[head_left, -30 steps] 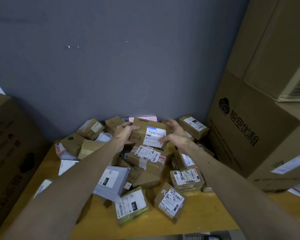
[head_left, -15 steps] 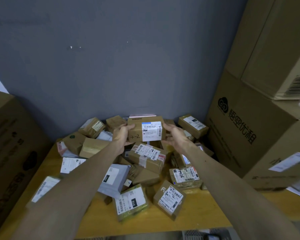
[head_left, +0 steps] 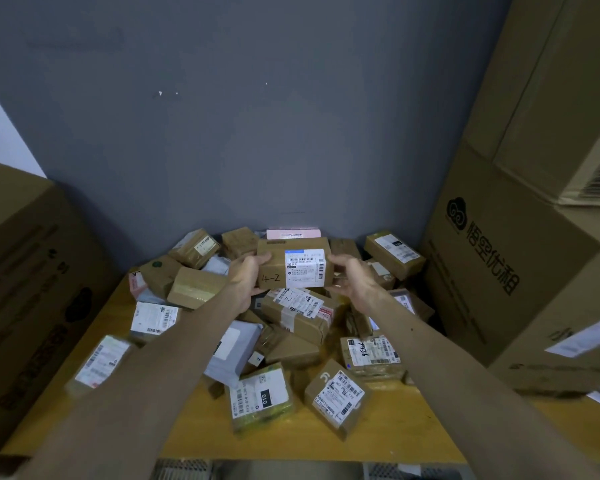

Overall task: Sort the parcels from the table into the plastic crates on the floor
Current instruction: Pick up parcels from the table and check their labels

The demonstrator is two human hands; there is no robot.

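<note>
Right at the bottom edge of the frame there are a couple of strips of grey mesh, too cut off to tell what they are. Above that is the yellow wooden tabletop, and both bare forearms reach up from the lower corners toward the middle.

The nearest parcels are a small brown box with a barcode label, lower centre and tipped on a corner, and just left of it a greenish taped parcel marked "010". A bit further up there's a grey mailer bag and, to the right, a box with "7936" scribbled on it. The rest of the pile is heaped behind these, all jumbled and overlapping.

In the centre of the frame, both hands have hold of one cardboard box, held up above the pile. It has "4-2" handwritten on the front and a white shipping label facing the camera. The left hand is wrapped round its left end and the right hand round its right end, fingers curled on it.

A pink box peeks out right behind it. Big cartons are stacked on the right, another carton stands on the left, and a grey wall fills the top.
</note>
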